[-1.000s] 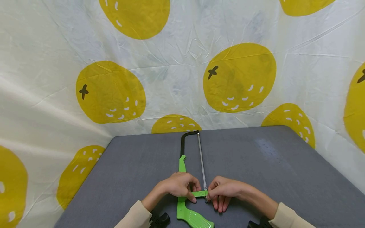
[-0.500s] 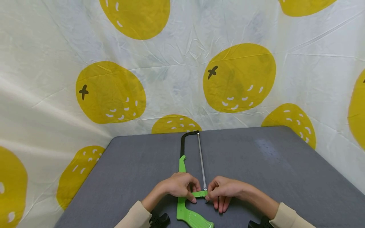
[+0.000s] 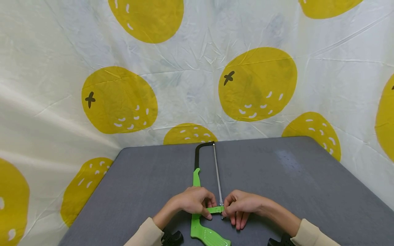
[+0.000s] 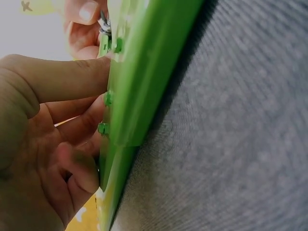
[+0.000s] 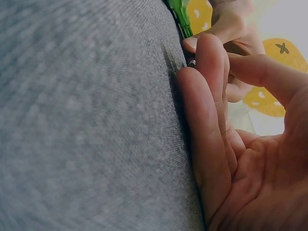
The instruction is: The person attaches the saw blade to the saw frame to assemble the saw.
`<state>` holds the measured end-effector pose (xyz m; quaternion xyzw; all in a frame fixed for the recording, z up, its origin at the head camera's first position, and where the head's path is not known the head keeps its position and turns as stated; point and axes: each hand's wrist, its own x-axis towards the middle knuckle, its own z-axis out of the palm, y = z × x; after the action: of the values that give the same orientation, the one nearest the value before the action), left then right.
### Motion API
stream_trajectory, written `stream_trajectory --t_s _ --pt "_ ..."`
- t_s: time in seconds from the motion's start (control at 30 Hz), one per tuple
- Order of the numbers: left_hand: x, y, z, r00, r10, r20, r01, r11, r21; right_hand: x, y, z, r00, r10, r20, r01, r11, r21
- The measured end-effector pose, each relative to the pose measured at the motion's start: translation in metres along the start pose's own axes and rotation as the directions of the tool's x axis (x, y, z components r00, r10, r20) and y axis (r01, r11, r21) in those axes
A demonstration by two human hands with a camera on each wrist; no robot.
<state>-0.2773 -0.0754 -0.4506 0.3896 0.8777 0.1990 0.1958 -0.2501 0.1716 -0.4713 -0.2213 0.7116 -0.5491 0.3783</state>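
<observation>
A hacksaw (image 3: 210, 235) with a green handle and black front bow lies on the table, its handle toward me. Its thin silver blade (image 3: 217, 174) runs along the right side. My left hand (image 3: 194, 200) grips the green crossbar near the handle, thumb on the near side and fingers on the far side. At the crossbar's right end, my right hand (image 3: 243, 203) pinches the small metal wing nut (image 4: 105, 26) between thumb and forefinger, which mostly hide it in the head view. In the right wrist view, the other right fingers (image 5: 204, 115) extend low along the tabletop.
The grey cloth-covered table (image 3: 154, 171) spreads around the saw. Behind it hangs a pale curtain (image 3: 191, 92) printed with yellow fruit. The bow's tip reaches close to the table's back edge.
Both hands and the hacksaw stay in place. The right fingertips shift very slightly at the wing nut.
</observation>
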Motion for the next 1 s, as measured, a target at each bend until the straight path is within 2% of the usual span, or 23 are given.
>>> stream_trajectory --t_s 0.6,1.0 --pt "0.0007 0.0009 0.0012 1.000 0.002 -0.015 -0.002 1.000 0.023 -0.0012 -0.0023 -0.0009 1.000 0.016 0.014 -0.016 1.000 0.013" --pt "0.0017 -0.0025 0.0008 1.000 0.020 -0.013 -0.020 1.000 -0.009 -0.0011 -0.0028 -0.0003 1.000 0.021 0.012 -0.021 1.000 0.012"
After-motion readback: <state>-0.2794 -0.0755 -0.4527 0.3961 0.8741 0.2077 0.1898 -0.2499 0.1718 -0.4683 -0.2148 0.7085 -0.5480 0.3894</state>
